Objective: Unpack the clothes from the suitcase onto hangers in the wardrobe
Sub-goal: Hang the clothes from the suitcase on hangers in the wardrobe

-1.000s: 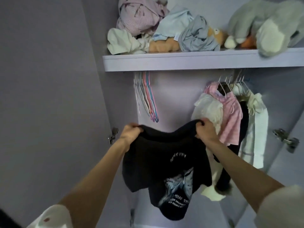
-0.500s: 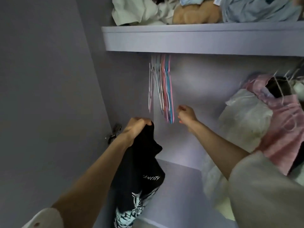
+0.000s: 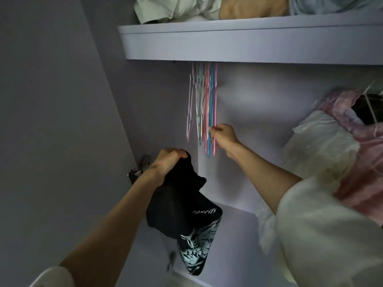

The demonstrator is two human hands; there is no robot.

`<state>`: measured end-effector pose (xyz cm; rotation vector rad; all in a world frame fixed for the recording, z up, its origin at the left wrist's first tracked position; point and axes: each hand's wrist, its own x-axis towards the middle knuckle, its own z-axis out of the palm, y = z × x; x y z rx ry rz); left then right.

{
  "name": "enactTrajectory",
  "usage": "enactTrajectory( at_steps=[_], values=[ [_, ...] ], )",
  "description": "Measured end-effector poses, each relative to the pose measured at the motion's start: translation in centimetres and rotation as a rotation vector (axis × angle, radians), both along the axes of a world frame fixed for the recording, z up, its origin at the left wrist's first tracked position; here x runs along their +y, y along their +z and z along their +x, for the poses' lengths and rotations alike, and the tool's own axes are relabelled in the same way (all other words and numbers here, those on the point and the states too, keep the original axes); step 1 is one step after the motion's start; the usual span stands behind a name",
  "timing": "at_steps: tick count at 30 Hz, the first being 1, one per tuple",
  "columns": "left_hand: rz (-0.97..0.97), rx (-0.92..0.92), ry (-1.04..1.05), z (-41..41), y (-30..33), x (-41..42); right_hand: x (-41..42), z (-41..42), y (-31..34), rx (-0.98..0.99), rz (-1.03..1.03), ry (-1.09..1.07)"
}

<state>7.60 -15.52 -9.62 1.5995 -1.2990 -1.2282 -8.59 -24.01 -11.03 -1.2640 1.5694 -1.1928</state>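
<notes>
A black T-shirt [image 3: 182, 216] with a pale printed graphic hangs bunched from my left hand [image 3: 167, 164], which grips it at the top. A bundle of thin empty hangers [image 3: 204, 108], pink, blue and white, hangs under the wardrobe shelf. My right hand [image 3: 223, 136] is at the bundle's lower end, fingers closed around the rightmost pink hanger. The suitcase is out of view.
The lilac shelf [image 3: 248, 40] above carries crumpled clothes and a soft toy. Hung garments, white [image 3: 319, 150] and pink [image 3: 360, 162], crowd the right side. The open wardrobe door [image 3: 51, 121] stands at left with a metal hinge [image 3: 138, 168].
My right hand let go of the T-shirt, reached to the hangers and closed on a pink one. The shirt now dangles from my left hand alone. The view moved closer and left.
</notes>
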Motion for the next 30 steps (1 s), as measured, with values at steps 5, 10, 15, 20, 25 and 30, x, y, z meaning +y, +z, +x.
enactTrajectory(
  at_steps=[5,10,15,20,25,30],
  values=[
    [-0.072,0.007,0.002,0.0,0.5,-0.1,-0.5,-0.6,-0.7,0.019,-0.083,-0.246],
    [-0.105,-0.031,-0.052,-0.9,0.4,0.2,0.6,-3.0,0.9,0.072,-0.242,-0.354],
    [-0.097,-0.082,-0.125,-2.0,-0.4,0.6,2.8,-5.2,-0.8,-0.014,-0.216,-0.365],
    [-0.054,-0.117,-0.133,-2.2,-2.2,1.4,6.3,-7.4,-2.6,0.016,-0.342,-0.430],
    [0.019,-0.049,-0.100,-2.2,-3.7,2.3,6.9,-8.1,-2.7,-0.031,-0.378,-0.440],
    [0.040,0.036,-0.140,-2.6,-3.0,2.9,10.4,-7.8,-4.4,-0.189,-0.353,-0.406]
  ],
)
